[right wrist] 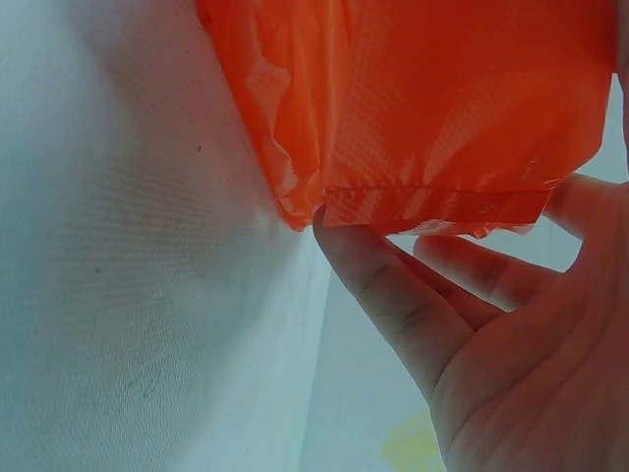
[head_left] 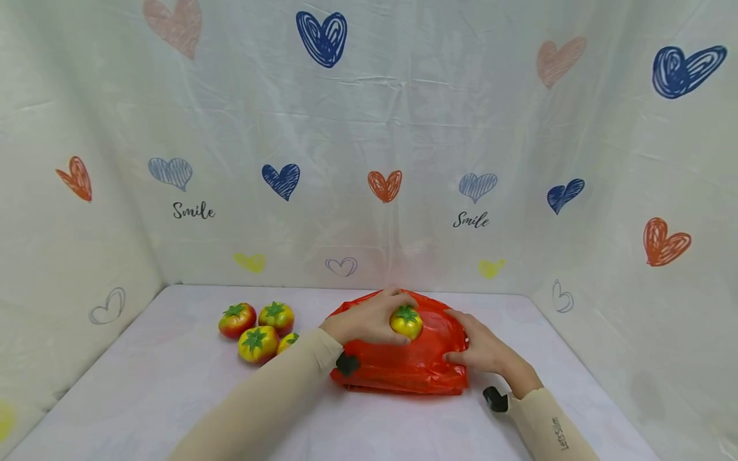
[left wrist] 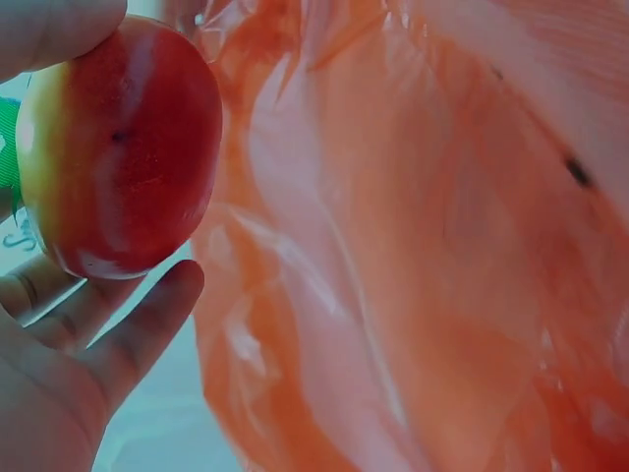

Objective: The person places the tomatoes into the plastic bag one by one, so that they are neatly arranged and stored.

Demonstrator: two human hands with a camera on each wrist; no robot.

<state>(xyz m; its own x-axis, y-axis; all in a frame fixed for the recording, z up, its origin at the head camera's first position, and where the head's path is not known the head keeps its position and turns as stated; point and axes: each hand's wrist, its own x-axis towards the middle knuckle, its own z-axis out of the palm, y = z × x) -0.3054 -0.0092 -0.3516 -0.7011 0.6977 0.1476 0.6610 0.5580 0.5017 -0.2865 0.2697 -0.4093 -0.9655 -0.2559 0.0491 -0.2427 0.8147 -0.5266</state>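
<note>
My left hand (head_left: 371, 318) grips a yellow and red tomato (head_left: 406, 322) with a green leafy top, over the red plastic bag (head_left: 398, 368). In the left wrist view, the held tomato (left wrist: 147, 147) shows its smooth red underside, with the thumb and fingers around its edges and the bag's thin film beside it. My right hand (head_left: 487, 346) spreads thumb and fingers around the bag's right end. The right wrist view shows its fairly straight fingers (right wrist: 393, 305) touching the bag's seamed end (right wrist: 442, 206).
Left of the bag, several more tomatoes (head_left: 257, 344) lie in a cluster, one partly hidden by the left sleeve (head_left: 271, 390). A pale cloth covers the table (head_left: 369, 429). Behind and at both sides hangs a white curtain (head_left: 357, 224) printed with hearts.
</note>
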